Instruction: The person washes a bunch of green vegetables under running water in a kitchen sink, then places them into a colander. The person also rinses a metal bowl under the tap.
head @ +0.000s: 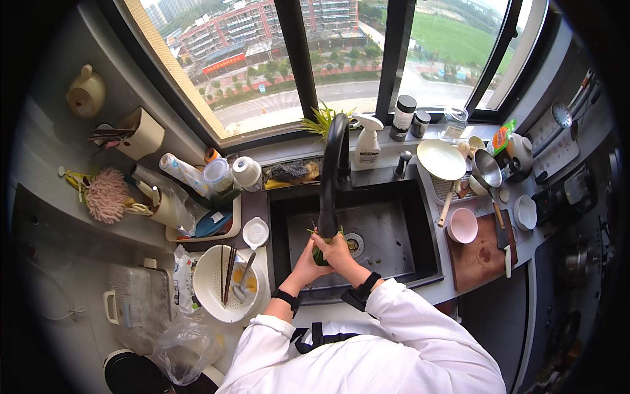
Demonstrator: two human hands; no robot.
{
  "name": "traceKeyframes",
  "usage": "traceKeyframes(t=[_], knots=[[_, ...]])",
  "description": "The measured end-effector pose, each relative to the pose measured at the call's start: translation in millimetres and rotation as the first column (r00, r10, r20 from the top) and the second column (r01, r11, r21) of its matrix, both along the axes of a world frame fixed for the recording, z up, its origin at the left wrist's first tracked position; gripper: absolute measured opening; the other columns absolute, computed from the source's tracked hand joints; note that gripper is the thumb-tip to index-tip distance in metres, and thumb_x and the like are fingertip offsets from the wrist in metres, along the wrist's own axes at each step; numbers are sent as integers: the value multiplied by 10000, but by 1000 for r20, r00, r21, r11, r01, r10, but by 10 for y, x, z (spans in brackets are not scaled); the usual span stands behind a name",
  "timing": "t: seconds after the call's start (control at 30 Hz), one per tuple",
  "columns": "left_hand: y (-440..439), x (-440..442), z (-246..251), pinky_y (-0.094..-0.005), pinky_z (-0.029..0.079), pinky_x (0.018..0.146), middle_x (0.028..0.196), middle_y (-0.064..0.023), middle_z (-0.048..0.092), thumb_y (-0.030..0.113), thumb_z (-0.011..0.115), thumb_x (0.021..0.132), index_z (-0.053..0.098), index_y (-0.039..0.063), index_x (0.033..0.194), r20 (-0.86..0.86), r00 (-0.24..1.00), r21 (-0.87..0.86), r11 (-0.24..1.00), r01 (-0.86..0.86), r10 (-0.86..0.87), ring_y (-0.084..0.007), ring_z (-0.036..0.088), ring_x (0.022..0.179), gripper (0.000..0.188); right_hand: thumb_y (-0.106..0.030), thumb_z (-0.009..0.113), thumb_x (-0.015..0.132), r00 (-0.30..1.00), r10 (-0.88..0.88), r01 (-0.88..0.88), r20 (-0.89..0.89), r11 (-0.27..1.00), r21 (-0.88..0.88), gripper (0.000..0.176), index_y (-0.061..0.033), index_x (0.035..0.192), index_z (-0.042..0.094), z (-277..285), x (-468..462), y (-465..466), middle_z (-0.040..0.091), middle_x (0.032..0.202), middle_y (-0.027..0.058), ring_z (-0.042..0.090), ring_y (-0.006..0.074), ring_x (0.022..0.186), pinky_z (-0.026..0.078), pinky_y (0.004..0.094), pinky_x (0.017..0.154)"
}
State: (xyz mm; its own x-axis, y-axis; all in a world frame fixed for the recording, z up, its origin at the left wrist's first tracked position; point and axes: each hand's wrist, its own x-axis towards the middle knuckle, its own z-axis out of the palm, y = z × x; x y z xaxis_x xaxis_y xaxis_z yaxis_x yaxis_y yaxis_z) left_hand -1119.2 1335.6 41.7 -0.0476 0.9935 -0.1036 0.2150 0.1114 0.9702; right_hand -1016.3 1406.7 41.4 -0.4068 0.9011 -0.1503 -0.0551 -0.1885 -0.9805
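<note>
Both my hands are close together over the black sink (389,236), under the spout of the black faucet (330,177). Between them is a bunch of leafy greens (321,258), its stem ends poking out past my fingers. My left hand (306,266) wraps the bunch from the left. From the right, my right hand (340,255) closes over it, thumb on top. My fingers hide most of the greens. Behind the hands, the round drain strainer (355,244) shows in the sink bottom, with a few green scraps nearby.
Left of the sink stands a white colander (209,280) with chopsticks (229,276) and a spoon (240,291). To the right, a knife (504,246) and a pink bowl (462,225) rest on a wooden cutting board (472,266). A spray bottle (368,143) stands behind the faucet.
</note>
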Motion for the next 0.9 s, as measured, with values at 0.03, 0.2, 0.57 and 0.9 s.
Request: traceKeyframes(t=[0.03, 0.2, 0.57, 0.9], knots=[[5, 5, 16, -345, 441, 1004, 1360, -97, 509, 97, 864, 678, 339, 26, 1406, -28, 999, -6, 1000, 14, -14, -208, 530, 1217, 901, -144, 722, 872, 999, 38, -38, 14, 999, 3, 369, -24, 1188, 574, 44, 8, -17, 679, 984, 52, 633, 129, 898, 506, 307, 788], [9, 29, -56, -291, 500, 874, 1161, -56, 644, 15, 766, 786, 609, 29, 1180, 192, 980, -124, 992, -20, 43, -155, 614, 1034, 425, -72, 748, 839, 980, 158, -173, -124, 977, -122, 425, -32, 1223, 569, 258, 166, -94, 634, 1113, 36, 602, 129, 1030, 494, 294, 874], [-29, 73, -158, -302, 493, 817, 1001, -34, 681, 92, 762, 816, 639, 14, 1118, 77, 993, -227, 971, -67, 87, -123, 603, 920, 335, -328, 489, 1030, 892, -61, -85, -449, 951, -299, 554, -41, 1477, 332, 219, 529, 260, 437, 1443, 130, 520, 190, 1240, 440, 312, 1003], [-3, 97, -232, -391, 502, 846, 1089, -157, 689, 130, 745, 807, 605, 51, 1178, -169, 984, -182, 980, -81, 50, -308, 660, 1021, 405, -178, 661, 905, 997, 11, -22, 76, 988, 156, 477, -15, 1301, 450, 25, 109, -26, 660, 1110, 115, 642, 227, 1008, 485, 340, 898]])
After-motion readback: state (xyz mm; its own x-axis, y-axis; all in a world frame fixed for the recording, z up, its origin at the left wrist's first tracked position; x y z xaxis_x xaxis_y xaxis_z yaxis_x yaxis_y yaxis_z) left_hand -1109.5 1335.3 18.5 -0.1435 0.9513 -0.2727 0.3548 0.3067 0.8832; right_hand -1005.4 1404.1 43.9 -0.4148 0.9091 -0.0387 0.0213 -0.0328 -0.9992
